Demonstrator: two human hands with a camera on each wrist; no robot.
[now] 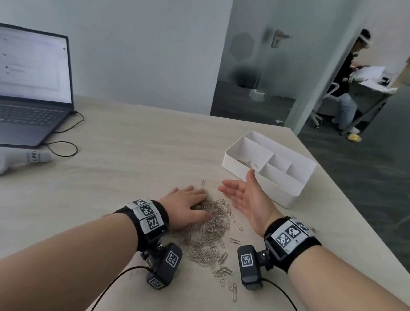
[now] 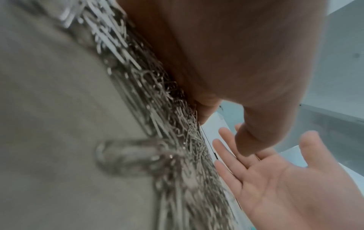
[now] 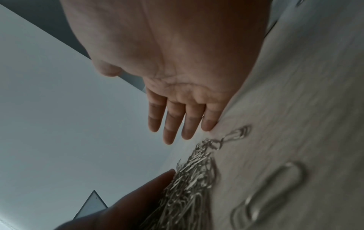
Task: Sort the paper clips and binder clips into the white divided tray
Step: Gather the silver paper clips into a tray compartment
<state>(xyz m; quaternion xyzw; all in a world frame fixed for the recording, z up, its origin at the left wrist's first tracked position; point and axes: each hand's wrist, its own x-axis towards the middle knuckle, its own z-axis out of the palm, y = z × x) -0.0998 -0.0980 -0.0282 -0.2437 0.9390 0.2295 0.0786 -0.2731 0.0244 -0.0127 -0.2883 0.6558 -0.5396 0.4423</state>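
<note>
**Hands at the clip pile**

The left hand (image 1: 187, 206) lies flat on the paper clips (image 1: 211, 232), fingers straight, holding nothing. The right hand (image 1: 245, 200) stands just beside the pile, palm open and empty. The white divided tray (image 1: 291, 196) sits near, with a few clips inside.

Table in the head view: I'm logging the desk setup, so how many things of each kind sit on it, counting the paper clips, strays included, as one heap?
Laptop: 1
Controller: 1
Tray: 1
Heap of paper clips: 1
Total: 4
</note>
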